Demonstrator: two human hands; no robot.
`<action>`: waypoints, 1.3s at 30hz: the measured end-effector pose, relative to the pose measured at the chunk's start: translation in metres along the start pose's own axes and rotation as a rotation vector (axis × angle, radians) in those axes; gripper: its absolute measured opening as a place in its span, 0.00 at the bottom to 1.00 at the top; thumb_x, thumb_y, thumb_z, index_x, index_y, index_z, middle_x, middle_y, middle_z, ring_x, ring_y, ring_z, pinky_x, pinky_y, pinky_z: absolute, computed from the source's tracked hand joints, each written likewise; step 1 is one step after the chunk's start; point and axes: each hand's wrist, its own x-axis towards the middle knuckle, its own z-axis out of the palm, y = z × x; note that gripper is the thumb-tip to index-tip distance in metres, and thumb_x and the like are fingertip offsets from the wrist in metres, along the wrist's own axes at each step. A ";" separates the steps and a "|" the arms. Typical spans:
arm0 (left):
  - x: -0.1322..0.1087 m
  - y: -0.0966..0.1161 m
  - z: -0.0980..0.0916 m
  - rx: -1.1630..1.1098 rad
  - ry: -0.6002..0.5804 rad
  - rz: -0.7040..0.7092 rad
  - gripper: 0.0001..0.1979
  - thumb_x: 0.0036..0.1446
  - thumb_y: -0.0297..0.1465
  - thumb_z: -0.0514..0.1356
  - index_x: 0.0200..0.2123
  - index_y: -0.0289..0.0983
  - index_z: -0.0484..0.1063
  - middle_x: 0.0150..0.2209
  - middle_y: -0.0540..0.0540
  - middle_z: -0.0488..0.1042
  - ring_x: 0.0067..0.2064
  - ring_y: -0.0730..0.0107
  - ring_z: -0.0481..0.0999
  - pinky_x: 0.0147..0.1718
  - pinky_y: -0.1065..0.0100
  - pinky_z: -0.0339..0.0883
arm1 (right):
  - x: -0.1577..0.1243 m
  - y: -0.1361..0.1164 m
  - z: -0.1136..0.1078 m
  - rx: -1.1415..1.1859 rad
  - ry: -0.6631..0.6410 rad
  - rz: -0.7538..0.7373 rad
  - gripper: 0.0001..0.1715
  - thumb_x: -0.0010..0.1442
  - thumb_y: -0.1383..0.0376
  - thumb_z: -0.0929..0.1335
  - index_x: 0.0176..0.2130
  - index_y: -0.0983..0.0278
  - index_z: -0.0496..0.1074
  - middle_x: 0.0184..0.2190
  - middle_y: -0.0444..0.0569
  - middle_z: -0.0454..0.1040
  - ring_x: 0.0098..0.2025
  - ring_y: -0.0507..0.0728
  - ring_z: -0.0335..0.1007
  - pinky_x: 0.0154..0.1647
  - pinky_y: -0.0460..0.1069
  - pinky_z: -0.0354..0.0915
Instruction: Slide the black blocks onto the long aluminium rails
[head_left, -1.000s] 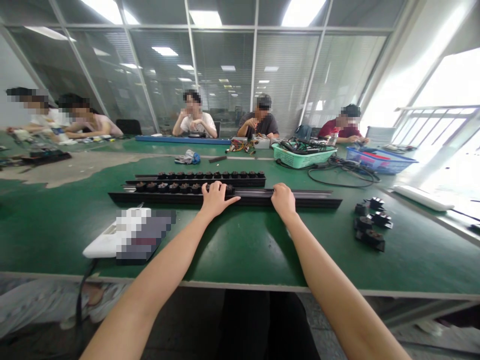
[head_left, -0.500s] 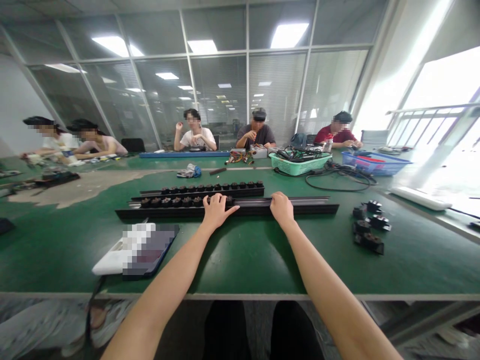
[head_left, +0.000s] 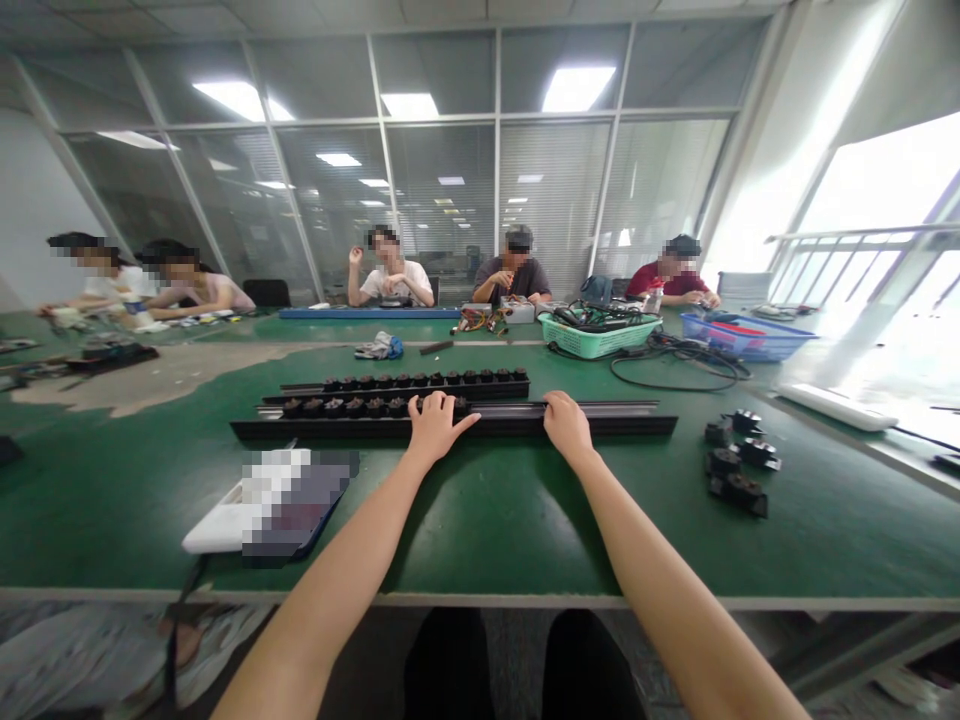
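A long black channel rail (head_left: 630,424) lies crosswise on the green table, with a row of small black modules (head_left: 354,407) along its left half. My left hand (head_left: 435,425) bends its fingers over the right end of that row, thumb stretched along the rail's front wall. The fingers are closed on a black module that they largely cover. Farther right, my right hand (head_left: 568,428) is closed on the rail, its curled fingertips at the far edge. Behind lies a shorter black rail (head_left: 517,389) carrying a full row of similar modules.
Several loose black modules (head_left: 739,492) sit at the right. A white device (head_left: 225,515) and a dark flat item (head_left: 319,520) lie front left. A green basket (head_left: 600,343) of cables and a blue basket (head_left: 780,347) stand at the back. Several people sit across the table.
The head view has tilted up slightly, so the table sits a little lower in the picture. My right hand has shifted slightly right along the rail; my left hand stays over the modules.
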 end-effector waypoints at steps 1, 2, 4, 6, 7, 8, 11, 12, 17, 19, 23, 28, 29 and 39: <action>0.000 0.001 -0.001 -0.003 -0.003 -0.003 0.34 0.66 0.57 0.47 0.57 0.38 0.72 0.58 0.34 0.71 0.62 0.48 0.67 0.67 0.42 0.43 | 0.000 0.002 0.001 0.014 0.002 -0.008 0.24 0.64 0.75 0.60 0.51 0.63 0.78 0.57 0.54 0.75 0.57 0.59 0.71 0.58 0.51 0.67; 0.000 0.001 -0.001 -0.005 -0.006 -0.003 0.34 0.67 0.57 0.47 0.57 0.38 0.72 0.58 0.34 0.71 0.62 0.48 0.67 0.67 0.42 0.43 | 0.001 0.004 0.001 0.026 0.004 -0.016 0.24 0.64 0.75 0.60 0.51 0.64 0.78 0.57 0.54 0.75 0.57 0.59 0.71 0.60 0.52 0.66; 0.000 0.002 -0.003 -0.006 -0.011 -0.002 0.34 0.67 0.57 0.46 0.57 0.38 0.72 0.57 0.34 0.71 0.62 0.48 0.67 0.67 0.42 0.43 | 0.002 0.008 0.002 0.040 0.005 -0.032 0.24 0.64 0.75 0.59 0.51 0.64 0.78 0.57 0.54 0.75 0.57 0.59 0.72 0.62 0.52 0.65; 0.000 0.002 -0.003 -0.003 -0.013 0.000 0.34 0.66 0.58 0.46 0.56 0.37 0.72 0.57 0.34 0.72 0.62 0.48 0.67 0.67 0.41 0.43 | 0.003 0.013 0.002 0.043 -0.004 -0.053 0.24 0.64 0.75 0.59 0.51 0.65 0.78 0.57 0.54 0.76 0.58 0.59 0.72 0.63 0.52 0.64; -0.001 0.002 -0.003 -0.001 -0.012 0.001 0.34 0.66 0.58 0.46 0.56 0.37 0.72 0.57 0.34 0.72 0.62 0.48 0.67 0.67 0.42 0.43 | 0.004 0.015 0.002 0.043 -0.010 -0.065 0.25 0.63 0.76 0.59 0.51 0.65 0.78 0.57 0.54 0.76 0.58 0.59 0.72 0.63 0.52 0.64; -0.001 0.002 -0.002 0.001 -0.009 0.001 0.34 0.66 0.58 0.46 0.56 0.37 0.72 0.57 0.34 0.72 0.62 0.48 0.67 0.67 0.42 0.43 | 0.004 0.017 0.002 0.042 -0.017 -0.077 0.26 0.62 0.76 0.59 0.51 0.65 0.78 0.57 0.53 0.76 0.58 0.59 0.72 0.63 0.52 0.64; 0.000 0.002 -0.001 0.000 -0.002 0.002 0.34 0.66 0.58 0.46 0.57 0.38 0.72 0.58 0.34 0.71 0.62 0.48 0.67 0.67 0.42 0.43 | 0.005 0.022 0.003 0.047 -0.026 -0.099 0.28 0.59 0.78 0.60 0.52 0.63 0.78 0.57 0.52 0.75 0.59 0.59 0.71 0.64 0.52 0.64; 0.000 0.002 0.000 -0.002 -0.002 0.003 0.34 0.66 0.58 0.47 0.57 0.38 0.72 0.58 0.34 0.71 0.62 0.48 0.67 0.67 0.42 0.43 | 0.005 0.023 0.003 0.052 -0.024 -0.101 0.29 0.58 0.78 0.60 0.52 0.63 0.78 0.57 0.52 0.75 0.59 0.59 0.71 0.64 0.52 0.64; 0.001 0.003 -0.001 -0.002 -0.010 0.002 0.35 0.66 0.57 0.47 0.57 0.36 0.72 0.57 0.33 0.71 0.62 0.47 0.67 0.67 0.41 0.43 | 0.005 0.026 0.004 0.069 -0.012 -0.104 0.30 0.57 0.78 0.59 0.52 0.63 0.78 0.57 0.52 0.75 0.60 0.58 0.70 0.65 0.52 0.63; 0.001 0.004 -0.001 -0.008 -0.011 0.002 0.35 0.66 0.57 0.47 0.57 0.36 0.72 0.57 0.33 0.71 0.61 0.48 0.67 0.67 0.41 0.43 | 0.005 0.027 0.005 0.074 -0.004 -0.108 0.30 0.57 0.78 0.59 0.52 0.63 0.78 0.57 0.52 0.75 0.61 0.58 0.69 0.65 0.52 0.63; 0.001 0.003 -0.001 -0.021 -0.012 0.002 0.35 0.66 0.58 0.47 0.56 0.36 0.72 0.56 0.34 0.72 0.60 0.48 0.68 0.67 0.41 0.43 | 0.005 0.028 0.005 0.082 0.006 -0.106 0.31 0.57 0.79 0.59 0.52 0.63 0.78 0.58 0.52 0.75 0.61 0.57 0.69 0.65 0.52 0.63; 0.001 0.002 0.000 -0.028 -0.007 0.004 0.35 0.66 0.58 0.46 0.57 0.37 0.72 0.56 0.34 0.71 0.61 0.48 0.68 0.67 0.41 0.42 | 0.004 0.025 0.004 0.061 -0.014 -0.083 0.32 0.55 0.79 0.59 0.53 0.63 0.77 0.59 0.52 0.74 0.62 0.58 0.68 0.64 0.53 0.63; 0.001 0.002 0.000 -0.027 -0.007 0.004 0.35 0.66 0.58 0.46 0.57 0.37 0.72 0.56 0.34 0.71 0.61 0.48 0.68 0.67 0.41 0.42 | 0.004 0.024 0.003 0.057 -0.018 -0.079 0.32 0.56 0.79 0.59 0.53 0.63 0.77 0.59 0.52 0.74 0.62 0.58 0.68 0.64 0.53 0.63; 0.002 0.001 0.001 -0.025 -0.008 0.002 0.35 0.66 0.58 0.45 0.58 0.39 0.72 0.58 0.34 0.71 0.62 0.47 0.66 0.67 0.42 0.41 | 0.002 0.018 -0.001 0.043 -0.020 -0.056 0.31 0.57 0.79 0.59 0.52 0.61 0.78 0.58 0.51 0.74 0.62 0.57 0.67 0.63 0.51 0.64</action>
